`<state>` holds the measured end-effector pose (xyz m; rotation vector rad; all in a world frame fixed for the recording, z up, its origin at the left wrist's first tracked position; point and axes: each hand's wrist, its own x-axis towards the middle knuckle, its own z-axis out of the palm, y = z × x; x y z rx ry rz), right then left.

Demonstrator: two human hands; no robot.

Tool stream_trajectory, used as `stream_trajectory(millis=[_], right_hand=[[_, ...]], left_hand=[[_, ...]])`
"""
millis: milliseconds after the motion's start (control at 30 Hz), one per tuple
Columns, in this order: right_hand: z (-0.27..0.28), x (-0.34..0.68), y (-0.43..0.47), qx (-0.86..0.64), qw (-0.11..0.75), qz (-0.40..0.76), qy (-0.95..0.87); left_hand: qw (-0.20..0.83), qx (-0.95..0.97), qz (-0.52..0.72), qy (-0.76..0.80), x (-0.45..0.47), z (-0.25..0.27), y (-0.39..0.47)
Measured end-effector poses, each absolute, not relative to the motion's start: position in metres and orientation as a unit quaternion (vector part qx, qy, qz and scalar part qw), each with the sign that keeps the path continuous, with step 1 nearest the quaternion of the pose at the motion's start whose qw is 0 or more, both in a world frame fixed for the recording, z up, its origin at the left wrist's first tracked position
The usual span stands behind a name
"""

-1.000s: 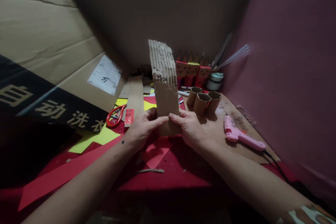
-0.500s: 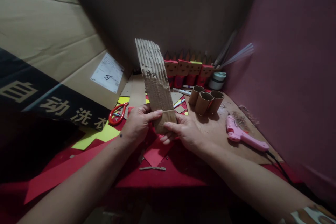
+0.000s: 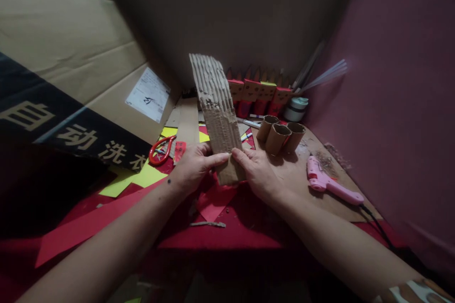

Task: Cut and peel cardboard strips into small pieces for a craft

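Cardboard [image 3: 223, 128] tilts above red tabletop [image 3: 256, 234], wall [image 3: 241, 14] behind.

A cardboard sheet [image 3: 298, 184] covers the right side of the table [image 3: 227, 237]; on it, a hot-glue gun [image 3: 332, 184] sits near its right edge, three cardboard tubes [image 3: 275, 145] toward its back-left corner. A jar [image 3: 295, 110] stands behind the tubes. Scissors [image 3: 151, 154] lie left of the cardboard strip [image 3: 219, 113], right of the carton [image 3: 67, 28].
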<state>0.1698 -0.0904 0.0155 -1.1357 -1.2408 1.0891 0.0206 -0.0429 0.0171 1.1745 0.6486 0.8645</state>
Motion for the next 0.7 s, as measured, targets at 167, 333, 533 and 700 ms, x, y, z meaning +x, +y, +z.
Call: stream_trajectory(millis=[167, 333, 533, 700], right_hand=[[0.010, 0.169, -0.090, -0.500, 0.551, 0.425, -0.515], [0.020, 0.172, -0.093, -0.468, 0.505, 0.547, -0.476], [0.014, 0.169, -0.096, -0.382, 0.472, 0.637, -0.476], [0.008, 0.170, -0.096, -0.391, 0.485, 0.606, -0.495]], left_hand=[[0.726, 0.536, 0.319, 0.290, 0.024, 0.016, -0.045], [0.720, 0.527, 0.334, 0.305, 0.023, 0.016, -0.040], [0.689, 0.528, 0.363, 0.339, 0.017, 0.014, -0.036], [0.678, 0.546, 0.369, 0.325, 0.018, 0.016, -0.041]])
